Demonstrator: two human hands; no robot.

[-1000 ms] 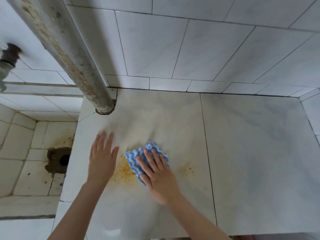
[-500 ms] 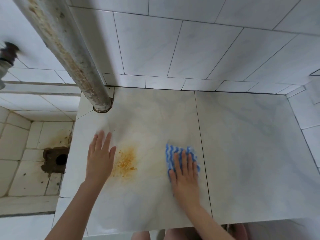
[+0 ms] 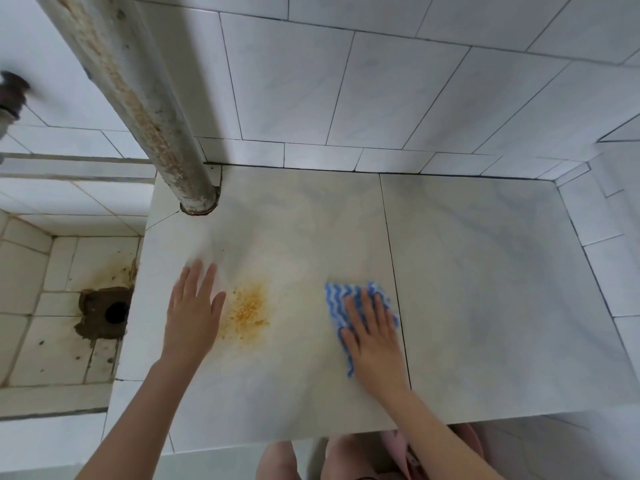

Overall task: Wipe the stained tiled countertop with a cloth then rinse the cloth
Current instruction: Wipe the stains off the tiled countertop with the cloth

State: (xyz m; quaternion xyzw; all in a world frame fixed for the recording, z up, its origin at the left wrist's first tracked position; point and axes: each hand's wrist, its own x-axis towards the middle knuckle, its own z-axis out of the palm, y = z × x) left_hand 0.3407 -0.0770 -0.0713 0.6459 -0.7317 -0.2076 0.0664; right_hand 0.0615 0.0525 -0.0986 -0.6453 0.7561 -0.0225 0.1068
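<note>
cloth (image 3: 341, 304) lies flat on the counter (image 3: 485, 289) under the right hand (image 3: 375, 341), fingers straight, pressing. left hand (image 3: 192, 315) rests flat, holding nothing, beside the stain (image 3: 246, 311).

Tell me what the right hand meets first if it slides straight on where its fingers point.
Probably the tiled back wall. The right hand, flat on the cloth, points across bare countertop, well right of the pipe.

cloth (image 3: 349, 303) right of stain (image 3: 246, 311)
</note>
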